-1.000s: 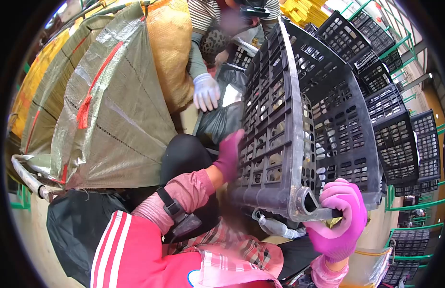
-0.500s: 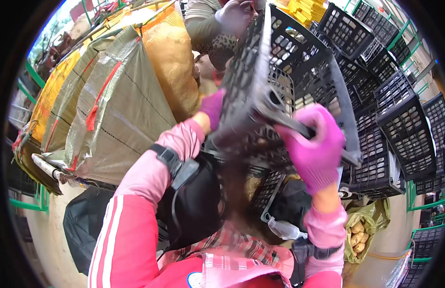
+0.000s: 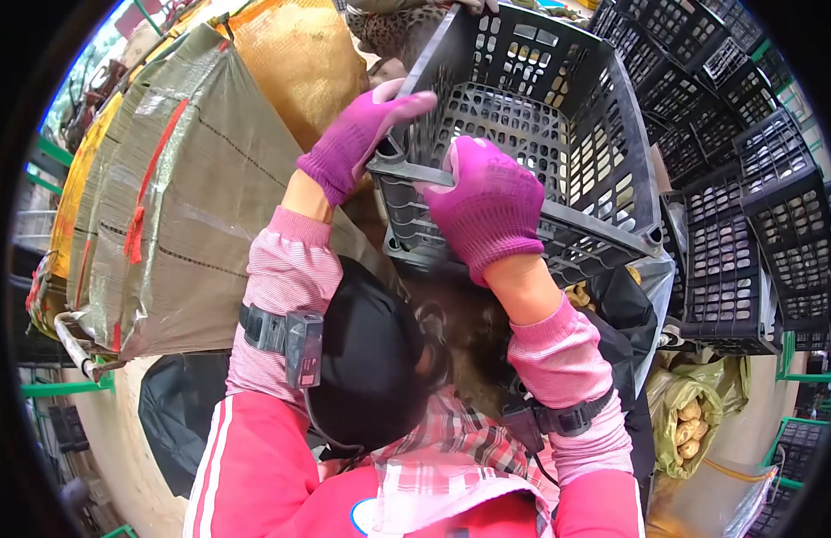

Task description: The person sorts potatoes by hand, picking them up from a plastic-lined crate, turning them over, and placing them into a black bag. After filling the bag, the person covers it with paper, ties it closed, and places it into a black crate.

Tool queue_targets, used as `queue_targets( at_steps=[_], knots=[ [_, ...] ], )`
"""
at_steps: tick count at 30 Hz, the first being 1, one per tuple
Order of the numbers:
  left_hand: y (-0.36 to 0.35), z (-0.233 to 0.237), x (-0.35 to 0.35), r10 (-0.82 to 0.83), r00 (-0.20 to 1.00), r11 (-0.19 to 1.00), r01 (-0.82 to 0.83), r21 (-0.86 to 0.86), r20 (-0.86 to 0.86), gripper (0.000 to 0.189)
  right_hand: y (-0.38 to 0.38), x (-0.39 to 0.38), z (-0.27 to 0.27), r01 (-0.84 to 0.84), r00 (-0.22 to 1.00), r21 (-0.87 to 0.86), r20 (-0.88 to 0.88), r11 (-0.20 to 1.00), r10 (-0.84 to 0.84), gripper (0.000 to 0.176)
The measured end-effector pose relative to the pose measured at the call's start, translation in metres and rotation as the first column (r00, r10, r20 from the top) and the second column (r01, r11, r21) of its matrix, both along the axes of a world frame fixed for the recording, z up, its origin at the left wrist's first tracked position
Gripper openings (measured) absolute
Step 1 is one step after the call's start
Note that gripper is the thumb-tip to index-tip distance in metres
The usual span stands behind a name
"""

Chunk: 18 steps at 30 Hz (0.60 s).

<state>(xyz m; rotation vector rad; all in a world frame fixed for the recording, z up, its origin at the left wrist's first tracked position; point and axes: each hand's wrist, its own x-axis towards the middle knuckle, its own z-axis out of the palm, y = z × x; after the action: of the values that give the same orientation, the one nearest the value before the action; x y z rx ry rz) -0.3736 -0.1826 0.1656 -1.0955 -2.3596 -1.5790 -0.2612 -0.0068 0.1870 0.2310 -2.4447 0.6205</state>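
Note:
A black slatted plastic crate is tilted in front of me, its open top facing me and its inside showing no contents. My left hand, in a purple glove, lies at the crate's near left corner, thumb and fingers spread around the rim. My right hand, also gloved in purple, is wrapped over the near rim, left of its middle. Beyond the far left corner of the crate, part of another person's hand shows at the top edge of the view.
Large grey woven sacks and an orange mesh sack fill the left. Black crates are stacked at the right. An open green bag of round brown produce stands at the lower right. Green metal rails run along the left edge.
The crate has swung from a steep tilt to show its open inside. My right hand has moved left along the rim, and my left hand has come up to the near left corner.

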Motion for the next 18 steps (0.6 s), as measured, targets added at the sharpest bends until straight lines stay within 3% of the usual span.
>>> queue_targets(
  at_steps=[2,3,6,11,15,18],
  knots=[
    [0.01,0.026,0.015,0.099,0.917,0.993,-0.116,0.021,0.388,0.058,-0.003,0.001,0.003,0.001,1.0,-0.004,0.029,1.0,-0.001,0.035],
    [0.008,0.035,0.02,0.05,0.806,0.98,-0.154,0.128,0.589,0.058,-0.005,0.0,0.005,0.0,0.999,-0.008,0.042,1.0,0.0,0.035],
    [-0.005,0.058,0.027,-0.016,0.814,0.944,-0.179,0.277,0.581,0.056,-0.022,0.005,0.022,-0.045,0.998,-0.067,-0.041,0.997,0.042,0.035],
    [-0.011,0.013,0.016,0.073,0.825,0.94,-0.244,0.237,0.561,0.061,-0.02,-0.001,0.001,-0.051,0.998,0.05,0.043,0.997,0.049,0.038],
    [-0.007,0.02,0.018,0.155,0.818,0.951,-0.276,0.142,0.553,0.062,-0.018,0.0,-0.002,-0.035,0.999,0.039,0.015,0.999,0.034,0.038],
    [-0.009,0.016,0.014,0.108,0.818,0.956,-0.24,0.166,0.565,0.06,-0.02,0.003,-0.005,-0.044,0.997,0.047,-0.061,0.998,0.046,0.036]
  ],
)
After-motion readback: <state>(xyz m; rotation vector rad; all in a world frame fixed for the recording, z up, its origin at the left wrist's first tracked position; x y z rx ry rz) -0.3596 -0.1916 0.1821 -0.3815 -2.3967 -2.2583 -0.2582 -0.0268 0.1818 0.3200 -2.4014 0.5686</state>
